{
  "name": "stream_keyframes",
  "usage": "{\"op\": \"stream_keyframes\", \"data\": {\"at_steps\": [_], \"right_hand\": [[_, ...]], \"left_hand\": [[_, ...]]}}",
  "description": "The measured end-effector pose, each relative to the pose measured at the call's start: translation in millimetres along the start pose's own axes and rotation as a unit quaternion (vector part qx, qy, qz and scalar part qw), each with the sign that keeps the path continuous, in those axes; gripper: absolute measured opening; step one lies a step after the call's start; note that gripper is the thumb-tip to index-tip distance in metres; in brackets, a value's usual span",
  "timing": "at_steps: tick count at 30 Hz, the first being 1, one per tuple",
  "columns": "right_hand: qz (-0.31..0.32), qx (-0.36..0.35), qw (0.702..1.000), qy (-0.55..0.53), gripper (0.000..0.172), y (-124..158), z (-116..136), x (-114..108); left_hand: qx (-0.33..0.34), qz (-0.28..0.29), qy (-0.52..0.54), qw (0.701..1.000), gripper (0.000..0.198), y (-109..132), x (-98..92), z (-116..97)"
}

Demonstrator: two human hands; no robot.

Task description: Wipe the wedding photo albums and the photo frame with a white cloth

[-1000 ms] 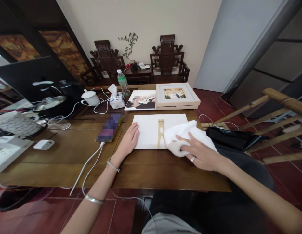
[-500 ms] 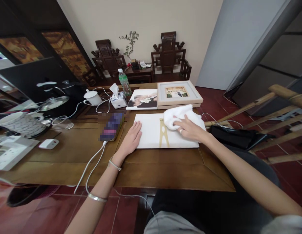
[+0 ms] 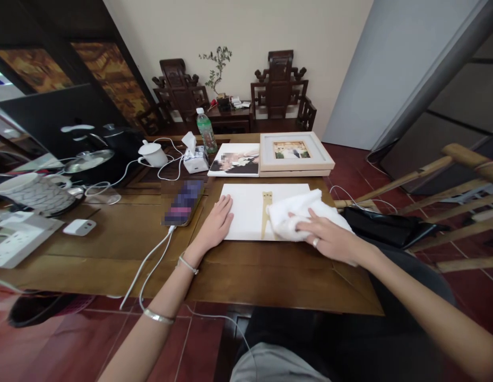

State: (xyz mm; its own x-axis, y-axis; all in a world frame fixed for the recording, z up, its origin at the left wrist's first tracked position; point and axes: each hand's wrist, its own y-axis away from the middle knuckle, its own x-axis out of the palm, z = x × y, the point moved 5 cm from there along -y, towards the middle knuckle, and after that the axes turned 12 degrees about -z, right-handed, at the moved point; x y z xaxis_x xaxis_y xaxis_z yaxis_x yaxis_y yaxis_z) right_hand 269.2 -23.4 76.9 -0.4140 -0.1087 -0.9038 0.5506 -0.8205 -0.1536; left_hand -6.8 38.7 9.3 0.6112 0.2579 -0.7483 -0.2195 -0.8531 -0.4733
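A flat white panel lies on the wooden table, with a gold A-shaped stand piece on its face. My left hand rests flat on the panel's left edge, fingers stretched out. In my right hand is a white cloth, bunched under the fingers and pressed on the panel's right part. The cloth covers the right leg of the gold piece and the panel's right edge.
Behind the panel lie a photo panel and a wooden picture frame. To the left are a phone on a cable, a tissue box, a bottle, a lidded cup and a power strip.
My right hand and the cloth have moved toward me and slightly right, down the panel, now covering part of the gold piece. My left hand stays in place.
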Motion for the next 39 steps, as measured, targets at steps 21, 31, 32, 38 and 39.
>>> {"op": "stream_keyframes", "data": {"at_steps": [21,31,32,38,39], "right_hand": [[-0.037,-0.113,0.993,-0.001,0.033,-16,84,43],[-0.06,-0.046,0.996,0.048,0.04,-119,28,38],[-0.068,-0.035,0.996,0.054,0.04,-129,24,38],[-0.093,-0.028,0.992,0.08,0.042,-130,27,44],[-0.088,-0.038,0.992,0.078,0.041,-122,32,46]], "left_hand": [[-0.006,0.003,0.015,1.0,0.056,-1,-0.1,3],[-0.006,-0.009,0.024,1.0,0.052,-1,-0.7,6],[-0.005,-0.01,0.025,1.0,0.051,-1,-0.9,6],[0.001,-0.016,0.025,1.0,0.052,-1,-0.6,6],[0.001,-0.016,0.025,1.0,0.052,-1,-0.1,6]]}}
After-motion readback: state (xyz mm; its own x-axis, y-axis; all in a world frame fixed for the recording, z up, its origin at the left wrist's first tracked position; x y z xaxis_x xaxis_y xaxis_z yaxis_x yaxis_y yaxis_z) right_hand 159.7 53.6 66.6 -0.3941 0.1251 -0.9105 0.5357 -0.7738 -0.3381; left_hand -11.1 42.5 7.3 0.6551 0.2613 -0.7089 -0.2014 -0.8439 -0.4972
